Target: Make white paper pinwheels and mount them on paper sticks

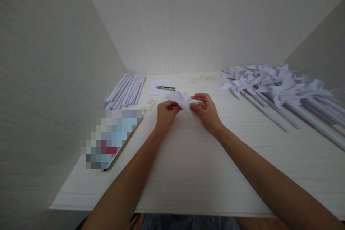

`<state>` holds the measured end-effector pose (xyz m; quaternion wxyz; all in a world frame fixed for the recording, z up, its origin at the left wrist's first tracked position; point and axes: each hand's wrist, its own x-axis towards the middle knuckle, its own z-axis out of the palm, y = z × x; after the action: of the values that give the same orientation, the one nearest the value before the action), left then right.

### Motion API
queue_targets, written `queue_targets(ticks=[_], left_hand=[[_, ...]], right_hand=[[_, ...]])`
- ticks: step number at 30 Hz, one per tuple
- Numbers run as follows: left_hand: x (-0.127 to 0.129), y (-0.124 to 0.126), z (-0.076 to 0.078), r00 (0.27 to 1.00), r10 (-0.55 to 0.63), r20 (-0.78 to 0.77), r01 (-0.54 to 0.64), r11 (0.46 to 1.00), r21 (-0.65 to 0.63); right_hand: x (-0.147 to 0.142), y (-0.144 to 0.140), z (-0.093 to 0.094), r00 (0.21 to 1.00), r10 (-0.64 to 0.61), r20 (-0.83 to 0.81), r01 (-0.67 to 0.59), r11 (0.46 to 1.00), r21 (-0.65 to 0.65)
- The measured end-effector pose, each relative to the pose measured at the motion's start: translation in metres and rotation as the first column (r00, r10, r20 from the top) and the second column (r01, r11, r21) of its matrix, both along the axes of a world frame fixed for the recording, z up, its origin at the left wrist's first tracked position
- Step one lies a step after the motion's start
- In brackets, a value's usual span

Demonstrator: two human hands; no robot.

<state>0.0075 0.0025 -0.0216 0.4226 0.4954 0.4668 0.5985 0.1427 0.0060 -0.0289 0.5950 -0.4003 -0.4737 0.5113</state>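
Note:
A white paper pinwheel (183,100) with curled blades is held above the middle of the table between both hands. My left hand (166,114) is closed on its left side, fingers tucked beneath the paper. On the other side, the thumb and fingers of my right hand (205,111) pinch a blade or the edge of the paper; the exact contact is small and partly hidden. Just behind lie thread snips (165,88) on a square of white paper (154,89). Small pale sticks or bits (150,102) are scattered left of my left hand.
Rolled paper tubes (126,91) lie stacked at the back left. Nearer on that side is a phone or tablet (118,140) with a blurred screen. Finished pinwheels on paper sticks (280,86) are heaped at the right. More small bits (206,78) lie near the back wall.

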Motion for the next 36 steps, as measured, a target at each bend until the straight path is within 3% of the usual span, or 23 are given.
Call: queue_targets(ticks=[3, 6, 8, 14, 18, 26, 30, 36], left_hand=[[-0.001, 0.002, -0.001, 0.999, 0.027, 0.037, -0.027, 1.000, 0.007], [-0.002, 0.000, 0.000, 0.999, 0.047, 0.018, -0.047, 0.999, 0.022], [-0.002, -0.003, 0.002, 0.999, 0.027, -0.038, -0.024, 0.997, 0.068], [-0.003, -0.006, 0.003, 0.982, -0.059, -0.177, 0.091, 0.980, 0.175], [-0.003, -0.007, 0.004, 0.962, -0.058, -0.267, 0.123, 0.965, 0.230], [-0.003, -0.011, 0.010, 0.890, -0.004, -0.456, 0.172, 0.929, 0.327], [-0.002, -0.012, 0.011, 0.874, -0.002, -0.486, 0.184, 0.927, 0.327], [-0.002, -0.013, 0.009, 0.877, 0.034, -0.479, 0.168, 0.913, 0.372]], right_hand=[[-0.001, -0.004, 0.004, 0.981, 0.127, -0.144, -0.145, 0.981, -0.127], [-0.002, -0.009, 0.008, 0.912, 0.281, -0.297, -0.353, 0.908, -0.224], [-0.003, -0.011, 0.009, 0.881, 0.323, -0.344, -0.415, 0.879, -0.236], [-0.002, -0.009, 0.005, 0.890, 0.284, -0.356, -0.378, 0.898, -0.227], [0.001, -0.006, 0.002, 0.913, 0.261, -0.313, -0.332, 0.922, -0.199], [0.000, -0.005, 0.002, 0.906, 0.269, -0.327, -0.343, 0.918, -0.198], [-0.001, -0.006, 0.003, 0.919, 0.276, -0.281, -0.336, 0.921, -0.196], [-0.002, -0.007, 0.006, 0.905, 0.223, -0.363, -0.320, 0.918, -0.235]])
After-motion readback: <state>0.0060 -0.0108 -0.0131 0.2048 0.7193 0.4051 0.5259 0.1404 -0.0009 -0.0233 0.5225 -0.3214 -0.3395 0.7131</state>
